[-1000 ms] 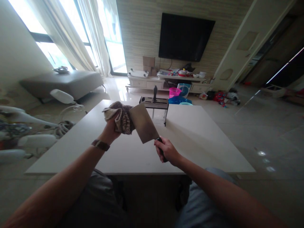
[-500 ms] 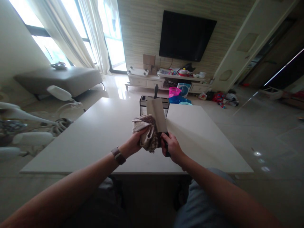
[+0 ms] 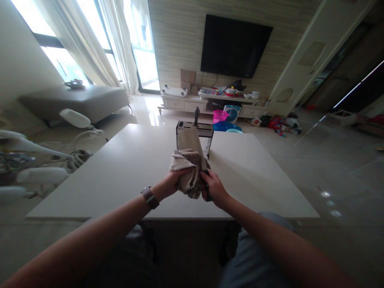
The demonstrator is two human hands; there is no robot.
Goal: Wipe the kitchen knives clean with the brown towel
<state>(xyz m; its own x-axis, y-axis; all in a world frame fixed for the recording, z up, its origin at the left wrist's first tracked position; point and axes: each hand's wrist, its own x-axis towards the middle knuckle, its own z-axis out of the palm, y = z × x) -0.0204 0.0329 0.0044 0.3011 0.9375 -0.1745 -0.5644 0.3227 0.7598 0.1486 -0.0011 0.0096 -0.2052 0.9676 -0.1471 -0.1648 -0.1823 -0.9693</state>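
Observation:
My left hand (image 3: 171, 185) grips a bunched brown and beige cloth (image 3: 185, 167), which lies against the blade of a cleaver (image 3: 189, 140). The fingers of my right hand (image 3: 215, 189) are wrapped round the cleaver's black handle (image 3: 207, 191), and the wide grey blade points away from me, tilted to the left. Just beyond the blade a black-framed knife block (image 3: 206, 129) stands on the white table. One black handle (image 3: 197, 116) sticks up out of it. The cloth hides the lower part of the blade.
The white table (image 3: 144, 160) spreads out on both sides of my hands. Past its far edge are a pink basket (image 3: 220, 116) and a blue item (image 3: 226, 126). White chairs (image 3: 43, 175) stand at the left. A low cabinet (image 3: 177, 104) and a television (image 3: 235, 47) are at the back.
The cleaver's blade has turned and shifted to the left. The cloth has moved slightly down and right, and now covers more of the blade near the handle.

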